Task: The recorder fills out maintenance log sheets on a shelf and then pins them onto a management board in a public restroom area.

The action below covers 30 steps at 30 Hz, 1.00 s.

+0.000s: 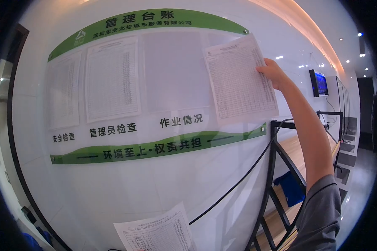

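My right hand (271, 73) grips the right edge of a printed form sheet (242, 81), thumb in front, over the right end of a wall-mounted board. The board has a green top band (207, 22) and clear document pockets; an unfilled pocket (176, 69) lies left of the sheet. Farther left, two pockets show filled-in forms, one larger (113, 81) and one narrower (64, 91). At the bottom edge another form sheet (158, 232) with handwriting is tilted below the board. Just a trace of skin shows at its lower edge; my left hand is otherwise out of view.
A black metal-framed shelf (271, 157) with wooden boards stands at the right, holding a blue cloth item (290, 191). A black cable (235, 186) runs diagonally across the wall. Farther right hangs a lit screen (320, 83). A dark door frame (11, 109) is at the left.
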### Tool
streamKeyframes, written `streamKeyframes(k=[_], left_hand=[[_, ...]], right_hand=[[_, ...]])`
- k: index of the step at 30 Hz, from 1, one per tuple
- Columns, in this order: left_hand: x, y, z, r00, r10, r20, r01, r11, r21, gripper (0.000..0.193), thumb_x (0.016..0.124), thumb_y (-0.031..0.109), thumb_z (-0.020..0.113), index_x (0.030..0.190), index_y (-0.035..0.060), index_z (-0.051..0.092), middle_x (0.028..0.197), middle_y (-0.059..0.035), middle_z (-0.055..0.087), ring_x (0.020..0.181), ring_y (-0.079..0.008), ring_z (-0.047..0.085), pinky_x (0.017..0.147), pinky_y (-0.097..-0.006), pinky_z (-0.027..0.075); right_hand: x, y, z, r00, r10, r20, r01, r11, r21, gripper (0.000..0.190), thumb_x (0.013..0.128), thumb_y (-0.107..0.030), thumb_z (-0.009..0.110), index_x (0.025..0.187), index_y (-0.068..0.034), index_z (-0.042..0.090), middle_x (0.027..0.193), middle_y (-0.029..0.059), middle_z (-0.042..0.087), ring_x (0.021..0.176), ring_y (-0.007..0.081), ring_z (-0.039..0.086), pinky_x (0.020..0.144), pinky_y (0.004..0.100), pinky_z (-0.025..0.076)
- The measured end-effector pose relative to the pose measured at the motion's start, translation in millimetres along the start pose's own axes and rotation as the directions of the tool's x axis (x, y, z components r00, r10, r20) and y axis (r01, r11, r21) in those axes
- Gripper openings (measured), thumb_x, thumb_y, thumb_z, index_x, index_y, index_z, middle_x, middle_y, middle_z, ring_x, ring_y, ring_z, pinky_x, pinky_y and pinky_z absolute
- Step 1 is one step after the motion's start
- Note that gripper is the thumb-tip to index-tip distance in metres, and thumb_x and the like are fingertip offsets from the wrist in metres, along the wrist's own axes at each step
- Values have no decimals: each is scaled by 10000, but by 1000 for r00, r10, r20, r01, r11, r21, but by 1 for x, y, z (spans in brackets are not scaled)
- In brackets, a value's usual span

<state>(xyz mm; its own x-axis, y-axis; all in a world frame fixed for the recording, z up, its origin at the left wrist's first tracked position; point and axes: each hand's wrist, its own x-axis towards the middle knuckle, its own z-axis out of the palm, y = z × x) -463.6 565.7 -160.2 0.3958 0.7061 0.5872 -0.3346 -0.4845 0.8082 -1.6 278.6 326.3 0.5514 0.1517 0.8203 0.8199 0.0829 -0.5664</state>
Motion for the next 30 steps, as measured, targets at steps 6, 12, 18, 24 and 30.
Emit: streamKeyframes(k=[6, 12, 18, 24, 30], left_hand=[[-3, -1, -4, 1000, -10, 1, 10, 1000, 22, 414, 805, -133, 718, 1197, -18, 648, 1171, -114, 659, 1094, -214, 616, 942, -340, 518], [-4, 7, -6, 1000, 10, -4, -10, 997, 72, 426, 795, -151, 706, 1197, -20, 645, 1159, -118, 660, 1094, -226, 619, 941, -348, 509], [-7, -1, -5, 1000, 12, -23, -10, 996, 89, 427, 807, -141, 702, 1209, -11, 640, 1181, -112, 649, 1108, -222, 607, 936, -352, 513], [-10, 2, -4, 994, -101, -31, 103, 993, 64, 416, 813, -112, 717, 1207, 1, 646, 1173, -99, 651, 1107, -217, 597, 880, -341, 531], [-12, -5, -5, 999, 25, -45, -18, 989, 145, 411, 818, -102, 714, 1208, 9, 649, 1177, -96, 654, 1106, -209, 598, 872, -331, 529]], right_hand=[[10, -26, 19, 999, -47, -2, 46, 990, -131, 381, 911, -36, 561, 1280, 50, 604, 1171, 200, 673, 1045, 309, 665, 952, 457, 496], [31, -40, 12, 974, -220, -56, 171, 874, -455, 407, 912, -75, 591, 1304, 34, 595, 1132, 185, 680, 1000, 262, 672, 936, 402, 498], [28, -48, 43, 986, -160, -44, 141, 945, -294, 382, 939, -108, 585, 1295, 30, 596, 1132, 181, 681, 975, 261, 672, 904, 408, 509], [44, -32, 53, 965, -250, -82, 224, 944, -244, 367, 885, -66, 577, 1232, 40, 634, 1102, 208, 696, 978, 290, 688, 887, 415, 522], [61, -8, 47, 958, -189, -214, 157, 975, -158, 345, 951, -89, 581, 1273, 33, 602, 1129, 159, 680, 980, 249, 662, 878, 400, 521]])
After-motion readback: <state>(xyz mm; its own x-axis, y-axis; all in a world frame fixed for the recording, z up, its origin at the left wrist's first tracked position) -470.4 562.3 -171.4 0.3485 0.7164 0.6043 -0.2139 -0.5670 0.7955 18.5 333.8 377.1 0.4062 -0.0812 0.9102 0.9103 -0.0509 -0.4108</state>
